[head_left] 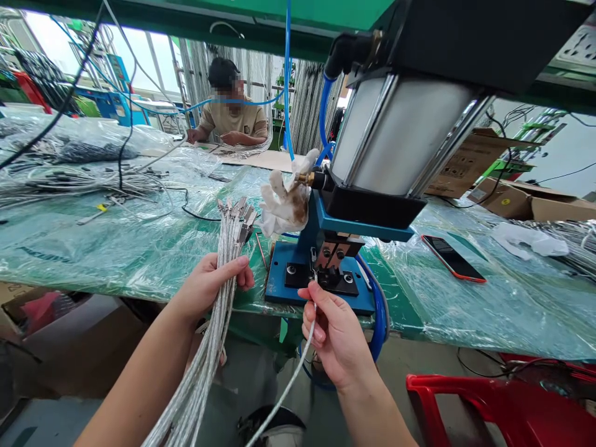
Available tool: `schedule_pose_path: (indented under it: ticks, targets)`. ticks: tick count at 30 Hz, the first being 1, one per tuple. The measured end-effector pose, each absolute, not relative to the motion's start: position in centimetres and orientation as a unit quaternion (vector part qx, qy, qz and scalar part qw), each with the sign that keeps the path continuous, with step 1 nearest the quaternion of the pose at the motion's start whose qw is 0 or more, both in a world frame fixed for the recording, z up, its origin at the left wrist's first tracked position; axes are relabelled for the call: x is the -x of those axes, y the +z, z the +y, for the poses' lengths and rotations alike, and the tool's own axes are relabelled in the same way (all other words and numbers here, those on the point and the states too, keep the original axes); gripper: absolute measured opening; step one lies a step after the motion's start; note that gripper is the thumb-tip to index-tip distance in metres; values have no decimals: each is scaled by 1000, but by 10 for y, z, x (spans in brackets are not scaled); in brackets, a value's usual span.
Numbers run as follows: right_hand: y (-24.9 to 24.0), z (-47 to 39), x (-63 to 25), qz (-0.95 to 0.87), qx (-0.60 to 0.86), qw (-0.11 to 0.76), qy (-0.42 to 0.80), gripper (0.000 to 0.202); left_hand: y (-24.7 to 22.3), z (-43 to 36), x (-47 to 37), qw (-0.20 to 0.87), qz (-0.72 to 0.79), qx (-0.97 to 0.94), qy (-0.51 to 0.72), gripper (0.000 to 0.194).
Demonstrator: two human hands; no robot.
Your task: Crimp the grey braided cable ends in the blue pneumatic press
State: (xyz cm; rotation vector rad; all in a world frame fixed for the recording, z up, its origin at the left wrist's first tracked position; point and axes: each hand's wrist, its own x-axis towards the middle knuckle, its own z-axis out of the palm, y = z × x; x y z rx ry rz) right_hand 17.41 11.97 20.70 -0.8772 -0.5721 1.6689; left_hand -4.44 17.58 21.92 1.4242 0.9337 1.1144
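My left hand is closed round a thick bundle of braided cables, whose metal end fittings point up and away from me. The cables hang down past my forearm toward the floor. Between thumb and fingers, my right hand pinches a single braided cable near its tip. That tip is at the black jaws of a blue pneumatic press; exactly how it sits there is hard to see. The press's large silver cylinder rises above my right hand.
A stained white glove hangs on the press fitting. On the right lie a phone and cardboard boxes. More cables lie at left. A co-worker sits across the plastic-covered table. A red stool stands below right.
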Motion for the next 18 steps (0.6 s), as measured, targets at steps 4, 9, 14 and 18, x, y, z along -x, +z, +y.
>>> schedule_pose_path:
  ticks: [4, 9, 14, 18]
  targets:
    - [209, 113, -176, -261, 381, 532, 710, 34, 219, 175, 45, 527, 387, -592, 471, 38]
    - [209, 97, -175, -262, 372, 526, 718, 36, 219, 175, 44, 527, 392, -590, 469, 39]
    - [216, 96, -172, -198, 304, 534, 764, 32, 220, 174, 43, 521, 392, -592, 474, 38]
    - [222, 103, -171, -117, 260, 549, 786, 24, 218, 175, 43, 520, 382, -594, 479, 38]
